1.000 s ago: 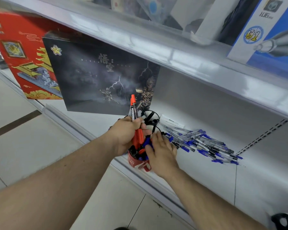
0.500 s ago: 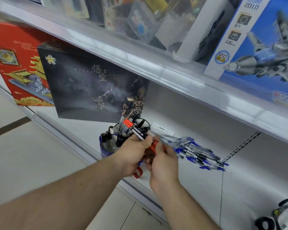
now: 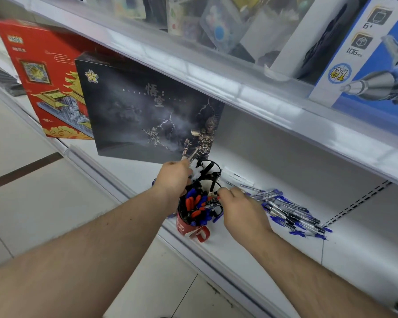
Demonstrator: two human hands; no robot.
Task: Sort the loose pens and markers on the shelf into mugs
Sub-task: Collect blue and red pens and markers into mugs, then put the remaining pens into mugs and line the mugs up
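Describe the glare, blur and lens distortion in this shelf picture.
Head view: glare streaks the upper shelf's front edge; goods behind it look hazy; the left hand is slightly motion-blurred; the wide lens bows the shelf lines and stretches both forearms.

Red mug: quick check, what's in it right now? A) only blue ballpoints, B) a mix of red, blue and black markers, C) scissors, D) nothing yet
B: the red mug at the shelf edge bristles with red, blue and black caps, while the right hand pinches a red-tipped marker at its rim.
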